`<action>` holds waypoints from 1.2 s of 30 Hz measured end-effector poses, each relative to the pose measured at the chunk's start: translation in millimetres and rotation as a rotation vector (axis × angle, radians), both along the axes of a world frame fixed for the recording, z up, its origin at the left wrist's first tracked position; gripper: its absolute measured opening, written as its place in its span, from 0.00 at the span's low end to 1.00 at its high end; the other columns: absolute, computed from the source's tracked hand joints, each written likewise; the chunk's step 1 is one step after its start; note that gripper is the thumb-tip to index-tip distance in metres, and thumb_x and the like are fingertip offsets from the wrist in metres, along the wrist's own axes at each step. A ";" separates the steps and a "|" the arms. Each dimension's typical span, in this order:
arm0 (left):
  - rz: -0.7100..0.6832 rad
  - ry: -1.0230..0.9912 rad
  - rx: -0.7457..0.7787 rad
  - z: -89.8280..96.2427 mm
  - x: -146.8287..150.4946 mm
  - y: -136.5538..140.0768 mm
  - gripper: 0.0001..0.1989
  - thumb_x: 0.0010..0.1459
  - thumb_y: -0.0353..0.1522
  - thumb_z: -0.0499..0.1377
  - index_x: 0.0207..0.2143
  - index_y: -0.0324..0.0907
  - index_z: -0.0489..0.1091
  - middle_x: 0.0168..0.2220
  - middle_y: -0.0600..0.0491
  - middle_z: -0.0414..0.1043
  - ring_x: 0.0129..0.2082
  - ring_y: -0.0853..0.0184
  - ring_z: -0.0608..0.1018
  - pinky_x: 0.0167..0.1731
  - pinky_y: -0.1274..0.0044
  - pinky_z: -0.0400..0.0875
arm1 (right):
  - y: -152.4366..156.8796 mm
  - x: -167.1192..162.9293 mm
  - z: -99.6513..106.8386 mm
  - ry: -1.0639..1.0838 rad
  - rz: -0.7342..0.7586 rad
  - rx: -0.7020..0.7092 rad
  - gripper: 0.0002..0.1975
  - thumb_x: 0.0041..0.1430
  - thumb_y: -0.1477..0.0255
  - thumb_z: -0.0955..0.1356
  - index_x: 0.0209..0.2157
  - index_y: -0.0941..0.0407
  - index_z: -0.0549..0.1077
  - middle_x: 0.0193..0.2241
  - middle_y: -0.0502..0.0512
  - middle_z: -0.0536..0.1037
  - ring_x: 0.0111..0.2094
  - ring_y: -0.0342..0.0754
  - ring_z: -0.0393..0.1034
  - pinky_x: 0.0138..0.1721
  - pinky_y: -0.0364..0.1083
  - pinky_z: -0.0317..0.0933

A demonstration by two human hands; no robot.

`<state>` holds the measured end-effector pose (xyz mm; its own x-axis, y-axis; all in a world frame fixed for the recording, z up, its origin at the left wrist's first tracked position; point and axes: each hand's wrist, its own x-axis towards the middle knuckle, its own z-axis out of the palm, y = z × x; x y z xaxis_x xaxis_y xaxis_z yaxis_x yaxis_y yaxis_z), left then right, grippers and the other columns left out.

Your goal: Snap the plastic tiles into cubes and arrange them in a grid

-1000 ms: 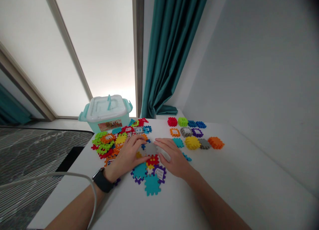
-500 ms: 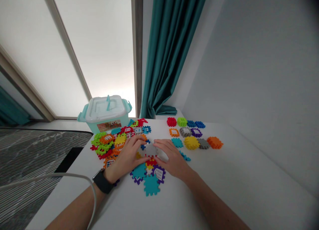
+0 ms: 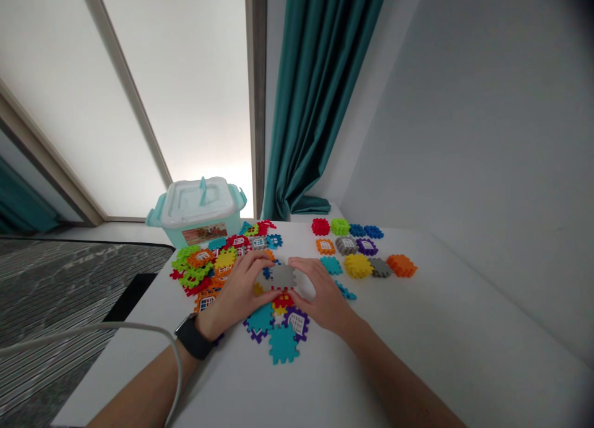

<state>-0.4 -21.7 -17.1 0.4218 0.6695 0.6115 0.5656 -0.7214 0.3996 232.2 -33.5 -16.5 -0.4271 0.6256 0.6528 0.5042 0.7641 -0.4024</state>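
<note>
A grey interlocking building tile [image 3: 282, 276] with notched edges is between my two hands, just above the middle of the white table. My left hand [image 3: 244, 286], with a dark watch on its wrist, grips the tile's left side between thumb and fingers. On the right side, my right hand [image 3: 322, 292] has its thumb and forefinger curved to the tile's edge. Under and in front of it lie a red tile [image 3: 282, 300], a turquoise tile [image 3: 284, 344], another turquoise tile [image 3: 260, 318] and a purple window tile [image 3: 297, 323].
Left of my hands is a heap of mixed tiles [image 3: 197, 272]. Sorted stacks, including a yellow stack [image 3: 357, 266] and an orange stack [image 3: 401, 265], stand at the right. A lidded turquoise box [image 3: 204, 211] sits at the back left. A pale cable [image 3: 134, 324] crosses my left forearm.
The grey tile has tilted, and its face now looks darker and flatter. Both hands stay around it with almost the same grip.
</note>
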 end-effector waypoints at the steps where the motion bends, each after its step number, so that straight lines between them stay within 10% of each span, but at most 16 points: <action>1: 0.000 -0.009 -0.003 0.0 0.2 -0.3 0.22 0.57 0.35 0.69 0.52 0.46 0.67 0.53 0.46 0.68 0.55 0.54 0.72 0.55 0.61 0.69 | 0.3 0.3 -0.3 0.000 -0.002 0.001 0.26 0.62 0.75 0.68 0.60 0.52 0.63 0.55 0.63 0.75 0.56 0.57 0.70 0.57 0.60 0.68; 15: -0.066 -0.053 -0.224 5.3 1.2 -0.3 0.12 0.61 0.37 0.65 0.45 0.45 0.71 0.53 0.47 0.65 0.57 0.55 0.71 0.57 0.61 0.69 | 0.3 6.9 -0.1 -0.014 -0.065 0.125 0.07 0.68 0.73 0.66 0.44 0.50 0.75 0.49 0.59 0.75 0.53 0.55 0.71 0.54 0.58 0.69; 29: -0.136 -0.213 -0.358 5.7 12.7 -4.6 0.06 0.67 0.32 0.57 0.36 0.44 0.72 0.48 0.48 0.70 0.52 0.61 0.74 0.56 0.65 0.70 | 6.0 -0.8 2.2 0.370 -0.082 -0.500 0.12 0.65 0.66 0.65 0.27 0.53 0.67 0.38 0.55 0.75 0.38 0.48 0.71 0.34 0.45 0.69; 36: -0.134 -0.234 -0.441 9.3 12.1 -5.2 0.09 0.68 0.34 0.56 0.34 0.44 0.73 0.50 0.47 0.72 0.52 0.61 0.75 0.55 0.64 0.72 | 1.9 -1.5 9.3 0.353 -0.029 -0.598 0.14 0.67 0.64 0.63 0.29 0.54 0.71 0.36 0.55 0.76 0.33 0.48 0.71 0.33 0.46 0.68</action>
